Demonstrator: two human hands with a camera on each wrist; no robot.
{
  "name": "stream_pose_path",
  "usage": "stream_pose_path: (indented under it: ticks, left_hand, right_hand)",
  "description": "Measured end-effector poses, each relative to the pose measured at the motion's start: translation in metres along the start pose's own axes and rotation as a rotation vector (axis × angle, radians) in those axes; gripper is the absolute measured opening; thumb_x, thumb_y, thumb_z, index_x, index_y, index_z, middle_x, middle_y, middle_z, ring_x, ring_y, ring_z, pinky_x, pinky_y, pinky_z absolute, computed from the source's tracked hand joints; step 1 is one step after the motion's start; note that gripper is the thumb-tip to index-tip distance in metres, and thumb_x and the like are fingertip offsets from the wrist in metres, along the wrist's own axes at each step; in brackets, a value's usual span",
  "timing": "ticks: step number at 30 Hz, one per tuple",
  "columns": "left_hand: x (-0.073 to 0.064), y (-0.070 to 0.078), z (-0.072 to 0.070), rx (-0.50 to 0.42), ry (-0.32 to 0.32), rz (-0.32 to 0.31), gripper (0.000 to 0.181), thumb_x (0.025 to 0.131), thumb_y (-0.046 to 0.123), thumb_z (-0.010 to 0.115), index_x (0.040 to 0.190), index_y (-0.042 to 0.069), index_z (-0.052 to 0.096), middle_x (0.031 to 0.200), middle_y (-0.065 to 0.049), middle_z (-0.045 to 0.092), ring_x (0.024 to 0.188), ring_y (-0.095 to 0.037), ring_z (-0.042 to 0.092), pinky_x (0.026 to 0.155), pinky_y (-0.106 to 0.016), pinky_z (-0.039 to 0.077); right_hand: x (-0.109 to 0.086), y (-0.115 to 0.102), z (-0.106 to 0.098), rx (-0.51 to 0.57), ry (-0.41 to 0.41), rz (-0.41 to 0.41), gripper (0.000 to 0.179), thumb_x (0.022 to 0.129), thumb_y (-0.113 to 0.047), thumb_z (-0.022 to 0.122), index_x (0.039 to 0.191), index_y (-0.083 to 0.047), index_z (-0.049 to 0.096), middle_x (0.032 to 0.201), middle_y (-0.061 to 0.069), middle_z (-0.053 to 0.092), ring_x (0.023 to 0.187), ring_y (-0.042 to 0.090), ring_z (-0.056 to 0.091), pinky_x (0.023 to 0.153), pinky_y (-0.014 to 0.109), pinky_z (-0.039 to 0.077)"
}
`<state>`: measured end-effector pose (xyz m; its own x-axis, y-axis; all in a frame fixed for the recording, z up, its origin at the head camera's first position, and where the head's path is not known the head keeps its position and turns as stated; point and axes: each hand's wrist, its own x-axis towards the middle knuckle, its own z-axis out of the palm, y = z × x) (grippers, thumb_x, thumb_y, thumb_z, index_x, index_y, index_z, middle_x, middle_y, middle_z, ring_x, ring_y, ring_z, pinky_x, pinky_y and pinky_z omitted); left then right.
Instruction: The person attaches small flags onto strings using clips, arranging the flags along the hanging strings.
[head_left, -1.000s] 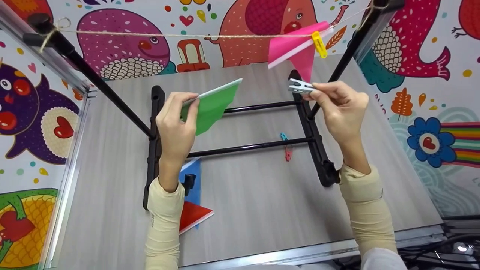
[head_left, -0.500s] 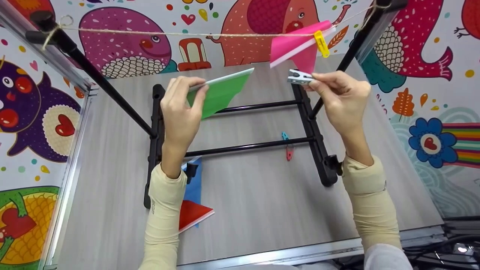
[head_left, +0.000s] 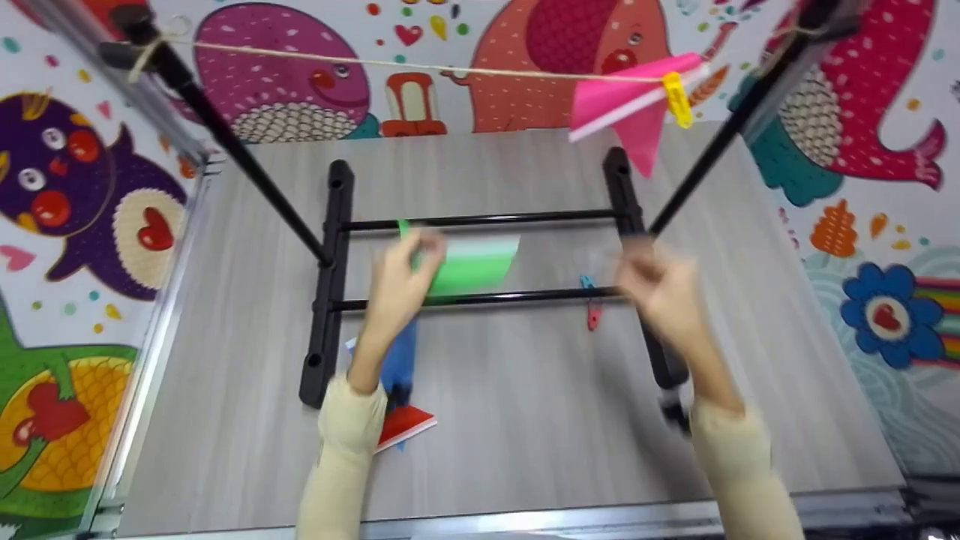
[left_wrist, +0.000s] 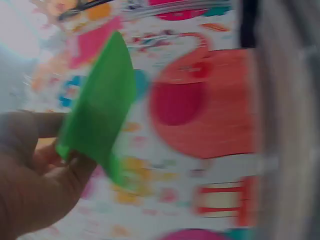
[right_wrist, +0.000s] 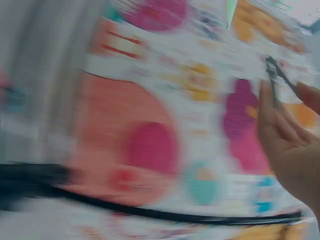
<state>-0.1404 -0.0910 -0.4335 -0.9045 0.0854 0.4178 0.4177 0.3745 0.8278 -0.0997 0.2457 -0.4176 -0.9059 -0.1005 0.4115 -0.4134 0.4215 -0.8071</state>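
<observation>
Between thumb and fingers, my left hand pinches a green flag with a white strip along its top edge. The left wrist view shows the same green flag bent at the fingertips. Blurred by motion, my right hand is level with it on the right. A grey clothespin is pinched in that hand, clearest in the right wrist view. Higher up, a pink flag hangs on a string, held there by a yellow clothespin.
A black frame with crossbars and two uprights stands on the grey table. Beside the right rail lie a blue clothespin and a red clothespin. A blue flag and a red flag lie near my left forearm.
Both hands have come down from near the string, bringing the green flag and the grey clothespin lower. The head view has shifted, so the scene sits further right.
</observation>
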Motion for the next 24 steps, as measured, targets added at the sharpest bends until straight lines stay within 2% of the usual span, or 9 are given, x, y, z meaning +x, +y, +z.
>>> stream_pose_path:
  ticks: [2,4,7,11,15,18,21,23,24]
  left_hand:
    - [-0.031,-0.033,-0.001,-0.051,-0.065,-0.229,0.014,0.091,0.009,0.063,0.1,-0.001,0.068,0.1,-0.012,0.068,0.104,-0.025,0.061,0.094,-0.04,0.043]
    - [-0.06,-0.062,-0.008,-0.072,-0.073,-0.398,0.014,0.091,0.003,0.061,0.101,-0.004,0.066,0.105,-0.018,0.066,0.111,-0.031,0.057,0.1,-0.043,0.038]
    - [-0.097,-0.093,-0.02,0.085,-0.047,-0.515,0.014,0.089,-0.001,0.059,0.101,-0.002,0.066,0.107,-0.021,0.065,0.112,-0.037,0.056,0.098,-0.047,0.039]
    - [-0.13,-0.108,-0.024,0.438,-0.034,-0.502,0.016,0.087,0.0,0.062,0.102,0.002,0.065,0.104,-0.019,0.066,0.103,-0.041,0.059,0.085,-0.052,0.045]
    - [-0.143,-0.106,-0.021,0.662,-0.029,-0.411,0.019,0.083,-0.001,0.063,0.103,-0.001,0.064,0.101,-0.021,0.061,0.095,-0.044,0.057,0.075,-0.056,0.046]
    - [-0.145,-0.098,-0.022,0.747,-0.099,-0.39,0.03,0.082,0.0,0.065,0.112,-0.002,0.061,0.108,-0.025,0.055,0.1,-0.046,0.052,0.076,-0.058,0.043]
    - [-0.149,-0.081,-0.019,0.791,-0.193,-0.41,0.045,0.082,0.006,0.069,0.124,-0.001,0.055,0.121,-0.03,0.046,0.11,-0.05,0.046,0.083,-0.06,0.039]
    - [-0.154,-0.07,-0.015,0.799,-0.209,-0.368,0.05,0.081,0.01,0.073,0.126,-0.001,0.053,0.126,-0.031,0.042,0.112,-0.051,0.044,0.086,-0.061,0.038]
    - [-0.156,-0.065,-0.013,0.778,-0.195,-0.317,0.05,0.082,0.012,0.073,0.126,-0.001,0.054,0.126,-0.031,0.043,0.112,-0.05,0.045,0.086,-0.06,0.039]
  right_hand:
    - [-0.038,0.032,0.01,-0.101,-0.147,0.236,0.021,0.082,-0.007,0.073,0.101,0.002,0.07,0.091,0.009,0.07,0.078,0.016,0.065,0.069,0.025,0.052]
    - [-0.067,0.057,0.019,-0.162,-0.263,0.397,0.025,0.083,-0.011,0.074,0.104,0.002,0.068,0.094,0.01,0.07,0.082,0.02,0.066,0.071,0.031,0.054]
    - [-0.095,0.081,0.03,-0.197,-0.28,0.468,0.027,0.079,-0.008,0.076,0.102,0.004,0.067,0.092,0.013,0.07,0.083,0.026,0.067,0.072,0.036,0.054]
    - [-0.107,0.095,0.036,-0.227,-0.304,0.459,0.026,0.075,0.0,0.077,0.097,0.003,0.063,0.088,0.012,0.069,0.079,0.023,0.067,0.064,0.032,0.053]
    - [-0.105,0.101,0.043,-0.342,-0.337,0.392,0.027,0.072,0.001,0.079,0.092,0.0,0.061,0.088,0.01,0.063,0.078,0.021,0.062,0.064,0.032,0.05]
    - [-0.106,0.108,0.052,-0.426,-0.345,0.333,0.029,0.068,-0.001,0.082,0.088,-0.001,0.06,0.085,0.009,0.056,0.076,0.021,0.056,0.067,0.037,0.047]
    - [-0.11,0.116,0.061,-0.432,-0.352,0.327,0.032,0.067,-0.002,0.083,0.089,-0.001,0.059,0.084,0.008,0.053,0.075,0.021,0.053,0.067,0.039,0.046]
    - [-0.114,0.119,0.067,-0.41,-0.363,0.35,0.033,0.069,-0.004,0.083,0.091,-0.001,0.059,0.085,0.008,0.053,0.076,0.02,0.051,0.068,0.038,0.045]
    - [-0.115,0.121,0.07,-0.393,-0.367,0.366,0.034,0.07,-0.006,0.083,0.093,-0.001,0.058,0.087,0.008,0.052,0.077,0.02,0.051,0.069,0.038,0.044]
